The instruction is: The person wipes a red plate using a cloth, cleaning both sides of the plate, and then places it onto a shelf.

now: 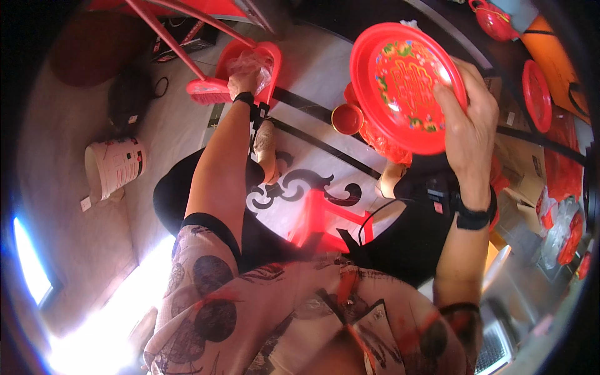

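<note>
My right hand (468, 112) grips the rim of a round red plate (398, 79), thumb on its inner face. The plate is tilted up and bears a printed flower pattern and a raised symbol. My left hand (243, 84) reaches down into a red dustpan (276, 58), its fingers at a crumpled clear plastic bag (255, 65); whether they grip it I cannot tell. A red broom (206, 89) lies against the dustpan's left side. Below the plate's left edge is a red cup with a gold rim (347, 119), beside a red plastic bag (382, 143).
A white bucket (115, 164) lies tipped on the floor at left. Beneath me is a red plastic stool (323, 220). At right are cardboard boxes (520, 159), another red plate (536, 96), a red teapot (494, 21) and plastic bags (560, 229). A black box (187, 40) stands at upper left.
</note>
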Motion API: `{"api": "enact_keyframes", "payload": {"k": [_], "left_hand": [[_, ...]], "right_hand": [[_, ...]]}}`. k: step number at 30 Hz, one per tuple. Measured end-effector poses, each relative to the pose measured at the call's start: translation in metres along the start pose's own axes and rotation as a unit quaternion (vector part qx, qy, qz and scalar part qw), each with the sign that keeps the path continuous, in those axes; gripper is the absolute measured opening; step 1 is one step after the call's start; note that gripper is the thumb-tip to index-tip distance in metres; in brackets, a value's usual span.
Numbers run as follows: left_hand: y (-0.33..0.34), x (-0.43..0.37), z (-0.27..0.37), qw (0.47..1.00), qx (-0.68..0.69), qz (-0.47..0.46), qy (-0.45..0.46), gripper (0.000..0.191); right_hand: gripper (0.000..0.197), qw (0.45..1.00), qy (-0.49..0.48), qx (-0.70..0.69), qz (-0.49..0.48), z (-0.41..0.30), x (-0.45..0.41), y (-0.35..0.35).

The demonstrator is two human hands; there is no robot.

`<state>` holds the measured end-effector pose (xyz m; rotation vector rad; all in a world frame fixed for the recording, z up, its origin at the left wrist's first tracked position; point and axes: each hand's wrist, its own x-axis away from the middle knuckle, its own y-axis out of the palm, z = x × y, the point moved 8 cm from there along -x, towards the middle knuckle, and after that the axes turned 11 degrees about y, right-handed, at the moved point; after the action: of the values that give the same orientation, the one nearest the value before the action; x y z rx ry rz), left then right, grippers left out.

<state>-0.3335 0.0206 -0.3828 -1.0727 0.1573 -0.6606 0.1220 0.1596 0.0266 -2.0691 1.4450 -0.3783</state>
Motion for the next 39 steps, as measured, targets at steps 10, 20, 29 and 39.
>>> {"api": "enact_keyframes", "payload": {"k": [10,20,29,39], "left_hand": [[0.085,-0.045,-0.030,0.985,-0.058,-0.076,-0.142,0.074],[0.093,-0.043,-0.033,0.999,-0.028,-0.001,-0.042,0.052],[0.079,-0.045,-0.009,0.997,-0.028,0.015,0.069,0.049],[0.128,-0.080,-0.092,0.980,0.189,0.064,0.017,0.039]], "right_hand": [[0.029,0.996,0.059,0.027,-0.055,0.014,-0.009,0.016],[0.031,0.995,0.054,0.030,-0.082,0.016,-0.009,0.029],[0.032,0.991,0.064,0.041,-0.109,0.009,-0.006,0.031],[0.031,0.991,0.051,0.039,-0.120,0.010,-0.004,0.033]]}}
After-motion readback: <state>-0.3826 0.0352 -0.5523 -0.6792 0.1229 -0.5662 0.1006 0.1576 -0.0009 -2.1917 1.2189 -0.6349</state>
